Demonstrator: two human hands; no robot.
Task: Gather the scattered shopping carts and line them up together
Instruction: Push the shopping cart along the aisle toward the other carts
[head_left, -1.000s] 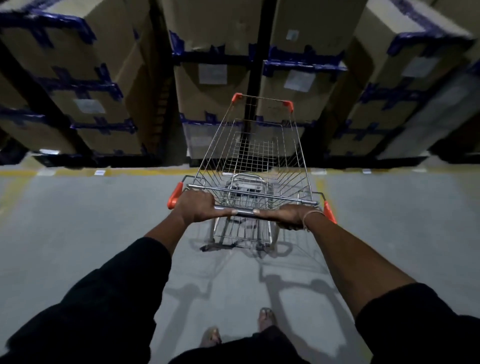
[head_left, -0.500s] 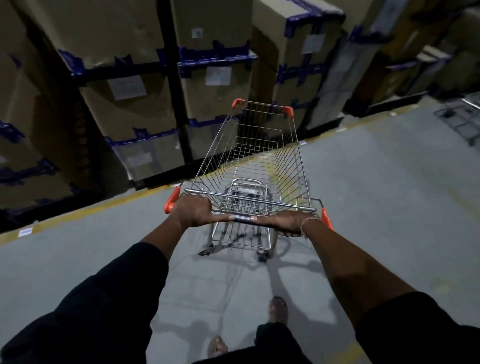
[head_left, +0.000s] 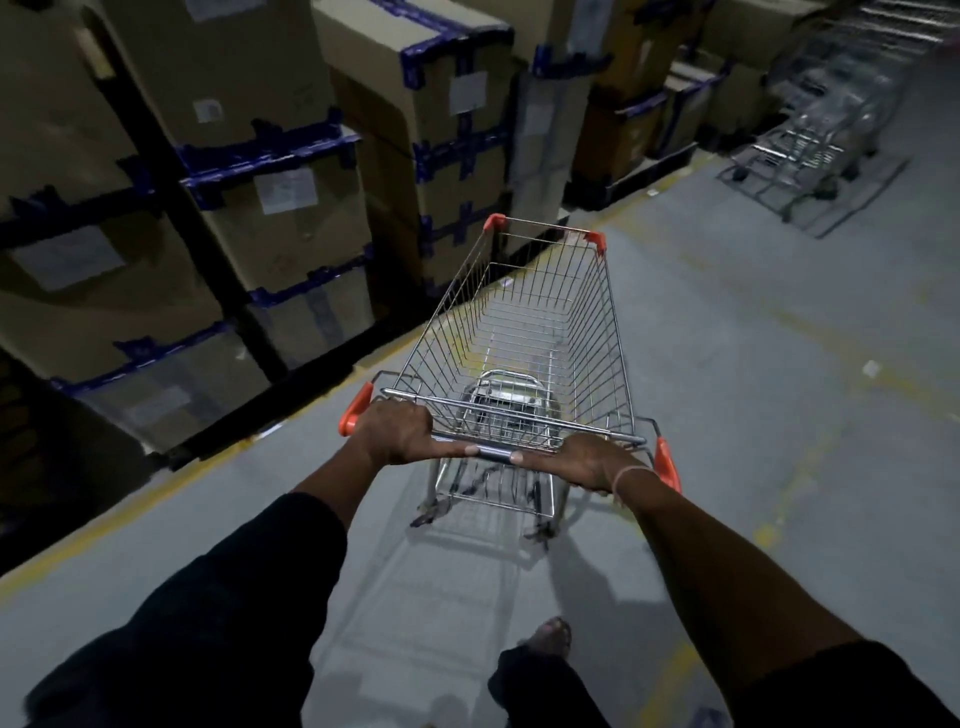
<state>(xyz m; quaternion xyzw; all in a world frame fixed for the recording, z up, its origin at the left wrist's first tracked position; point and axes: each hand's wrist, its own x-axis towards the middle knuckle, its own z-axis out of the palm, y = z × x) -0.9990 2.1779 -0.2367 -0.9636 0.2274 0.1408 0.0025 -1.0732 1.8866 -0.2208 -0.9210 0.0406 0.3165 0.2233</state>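
Cart (head_left: 524, 332) now points down the aisle, nose aimed toward the row of parked carts (head_left: 826, 119). A second ago it faced the stacked boxes (head_left: 291, 208) square on; half a second ago it was mid-swing. The turn looks nearly done. My reading: this one is collected and headed for the line-up, with a stretch of open floor (head_left: 753, 364) between it and the row.

Left hand (head_left: 400, 431) grips the cart's handle bar near the left orange end cap (head_left: 356, 408), fingers curled over, thumb laid along the bar. Right hand (head_left: 582, 462) grips the same bar near the right end cap, a thin band on the wrist. Both hands closed on the bar; thumbs almost meet at its middle.

Materials, from the cart outward:
- Cart: bright wire mesh, basket tapering toward the front, orange plastic corner guards on the front rim, a folded seat flap inside at the handle end. Basket carries no goods.
- Parked carts, ahead and right of the cart: same wire build, blurred; count not readable.
- Boxes, left of the cart: matt brown cardboard, blue tape on the edges, white labels, held in a dark metal rack.
- Floor under the cart: smooth grey concrete, worn yellow lines.
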